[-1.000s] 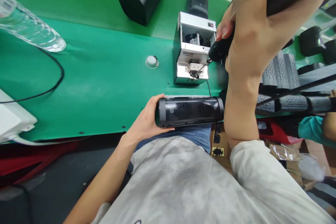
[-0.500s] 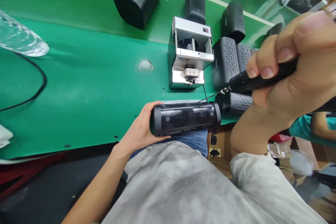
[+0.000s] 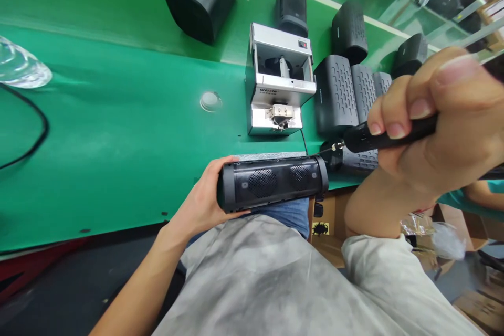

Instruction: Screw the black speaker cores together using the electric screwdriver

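A black speaker with two perforated round patches lies lengthwise at the table's front edge, above my lap. My left hand is wrapped round its left end. In my right hand, raised at the right, is a black electric screwdriver, its fingers closed round the body. The screwdriver's thin bit points left, and its tip appears at the upper right end of the speaker; whether it touches a screw I cannot make out. Just beyond the speaker stands a silver screw feeder with a metal block at its front.
Several black speaker housings stand behind and beside the feeder, and a large one stands farther back. A clear ring lies on the green mat. At left are clear plastic and a black cable. Below right is a cardboard box.
The screwdriver's bit has swung from over the speaker's top edge to its right end. My right hand has come down slightly and left. The view has shifted a little.
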The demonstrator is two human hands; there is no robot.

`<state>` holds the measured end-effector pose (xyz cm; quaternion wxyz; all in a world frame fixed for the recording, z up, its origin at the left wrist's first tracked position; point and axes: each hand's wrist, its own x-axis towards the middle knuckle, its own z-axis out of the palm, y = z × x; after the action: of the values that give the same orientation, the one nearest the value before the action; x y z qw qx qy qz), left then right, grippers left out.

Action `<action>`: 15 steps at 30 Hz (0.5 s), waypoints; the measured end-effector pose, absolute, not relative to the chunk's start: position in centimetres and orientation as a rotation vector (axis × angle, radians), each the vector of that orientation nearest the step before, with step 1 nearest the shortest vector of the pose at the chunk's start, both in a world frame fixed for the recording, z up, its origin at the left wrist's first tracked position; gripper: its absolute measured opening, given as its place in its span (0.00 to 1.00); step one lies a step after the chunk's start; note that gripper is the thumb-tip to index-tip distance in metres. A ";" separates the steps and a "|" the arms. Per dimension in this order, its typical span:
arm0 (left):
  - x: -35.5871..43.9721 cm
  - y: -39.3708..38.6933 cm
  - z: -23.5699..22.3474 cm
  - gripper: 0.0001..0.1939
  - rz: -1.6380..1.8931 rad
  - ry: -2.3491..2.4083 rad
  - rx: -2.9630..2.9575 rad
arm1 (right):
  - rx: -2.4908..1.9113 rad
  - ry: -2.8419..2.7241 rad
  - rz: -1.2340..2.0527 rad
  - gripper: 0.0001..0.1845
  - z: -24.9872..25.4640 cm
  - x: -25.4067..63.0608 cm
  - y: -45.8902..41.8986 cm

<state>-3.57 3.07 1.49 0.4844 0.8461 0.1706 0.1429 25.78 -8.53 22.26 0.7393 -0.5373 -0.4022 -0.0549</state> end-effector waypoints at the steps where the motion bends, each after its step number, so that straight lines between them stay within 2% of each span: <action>1: -3.6 3.1 1.5 0.57 0.348 0.412 2.059 | -1.148 -0.888 -0.148 0.09 21.6 25.2 -8.2; 4: -3.5 3.0 1.8 0.57 0.319 0.420 2.046 | -1.154 -0.853 -0.035 0.24 19.6 24.1 -8.1; 5: -3.5 2.9 1.9 0.57 0.296 0.430 2.035 | -1.150 -0.834 0.012 0.25 19.2 23.9 -8.3; 6: -3.6 2.9 2.0 0.57 0.277 0.441 2.023 | -1.138 -0.819 0.038 0.22 18.8 23.7 -8.5; 8: -3.6 2.9 2.1 0.57 0.260 0.453 2.004 | -1.171 -0.813 0.029 0.09 18.5 23.7 -8.8; 9: -3.6 2.9 2.1 0.56 0.266 0.453 2.000 | -1.219 -0.838 0.024 0.12 18.6 23.7 -8.9; 11: -3.8 2.9 1.9 0.54 0.293 0.450 2.005 | -1.337 -0.878 0.042 0.29 18.7 23.8 -9.1; 12: -3.8 2.9 1.9 0.52 0.308 0.447 2.010 | -1.377 -0.884 0.067 0.34 18.7 24.0 -9.3; 15: -4.0 3.0 1.7 0.50 0.342 0.425 2.022 | -1.403 -0.760 0.131 0.43 18.5 24.4 -10.2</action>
<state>-4.03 3.00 1.70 0.5000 0.8362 0.1758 0.1412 24.39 -10.17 18.51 0.6964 -0.6290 -0.3405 0.0586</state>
